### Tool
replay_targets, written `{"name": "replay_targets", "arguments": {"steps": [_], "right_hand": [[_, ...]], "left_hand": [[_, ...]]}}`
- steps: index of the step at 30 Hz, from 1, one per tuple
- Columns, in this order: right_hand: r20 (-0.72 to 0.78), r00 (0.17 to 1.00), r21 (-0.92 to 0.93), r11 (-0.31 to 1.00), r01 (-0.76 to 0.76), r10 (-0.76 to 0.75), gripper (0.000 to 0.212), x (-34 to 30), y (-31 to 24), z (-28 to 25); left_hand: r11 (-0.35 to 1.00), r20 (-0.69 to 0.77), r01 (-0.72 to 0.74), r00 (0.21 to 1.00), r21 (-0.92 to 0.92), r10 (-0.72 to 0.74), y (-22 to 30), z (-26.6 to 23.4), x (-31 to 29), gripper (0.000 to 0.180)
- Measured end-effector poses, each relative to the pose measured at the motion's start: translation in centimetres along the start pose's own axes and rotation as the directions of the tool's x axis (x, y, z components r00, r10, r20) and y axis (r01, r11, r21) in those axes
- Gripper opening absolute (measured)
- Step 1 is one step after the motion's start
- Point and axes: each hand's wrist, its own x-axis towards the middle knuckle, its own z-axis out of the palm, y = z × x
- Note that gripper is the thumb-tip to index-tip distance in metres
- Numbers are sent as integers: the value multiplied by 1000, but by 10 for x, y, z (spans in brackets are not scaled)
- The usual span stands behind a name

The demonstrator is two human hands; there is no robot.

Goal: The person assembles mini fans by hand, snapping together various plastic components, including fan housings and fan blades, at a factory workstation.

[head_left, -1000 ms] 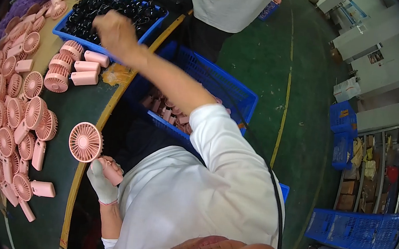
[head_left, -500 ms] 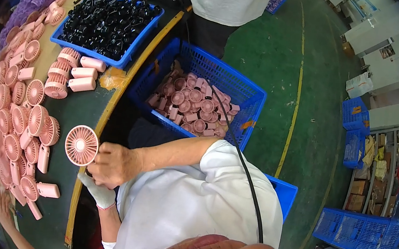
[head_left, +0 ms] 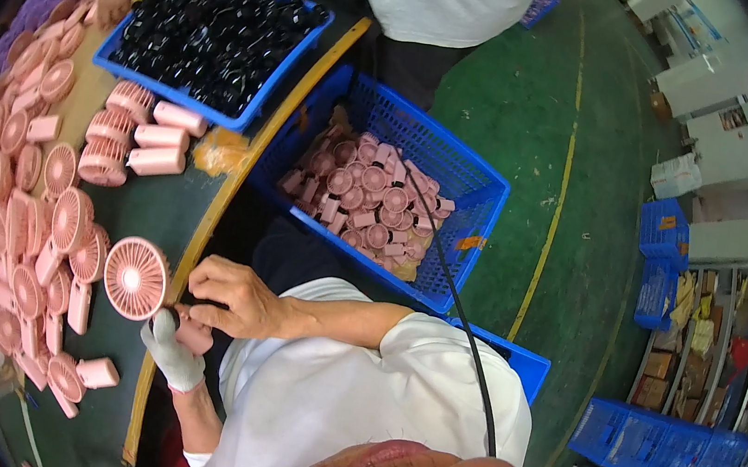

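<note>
Head view: the left hand [head_left: 174,355], in a pale knitted glove, comes up from the lower edge and is closed around the handle of a pink fan [head_left: 136,280], its thumb pointing upward. The bare right hand [head_left: 240,298] reaches in from the right, knuckles up, fingers bent toward that handle; whether they touch it or pinch something small, I cannot tell. The two hands are close together. The fan has a round cage of thin radiating slats with a pale hub, turned toward the camera, and a short, smooth handle; it is held at the table's edge, its head over the dark green tabletop [head_left: 135,215]. More pink fans [head_left: 28,233] lie heaped along the left, and a blue tray [head_left: 162,94] full of glossy black parts [head_left: 216,37] sits farther up, a co-worker's hand [head_left: 115,1] beside its corner. On the green floor [head_left: 521,140], a perforated blue crate [head_left: 436,146] holds further fans. Loaded shelves [head_left: 697,353] stand at far right.
</note>
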Motion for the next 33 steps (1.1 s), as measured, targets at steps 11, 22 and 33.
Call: {"name": "replay_targets", "arguments": {"steps": [11, 22, 33], "right_hand": [[371, 563, 615, 258, -745, 739, 48, 20, 5, 3], [66, 790, 461, 684, -566, 609, 32, 25, -6, 16], [262, 913, 646, 645, -408, 314, 104, 16, 45, 12]], "left_hand": [[940, 222, 334, 913, 73, -342, 3, 22, 25, 64], [962, 263, 224, 929, 159, -259, 5, 16, 21, 53], [938, 538, 341, 778, 70, -323, -12, -3, 24, 56]]}}
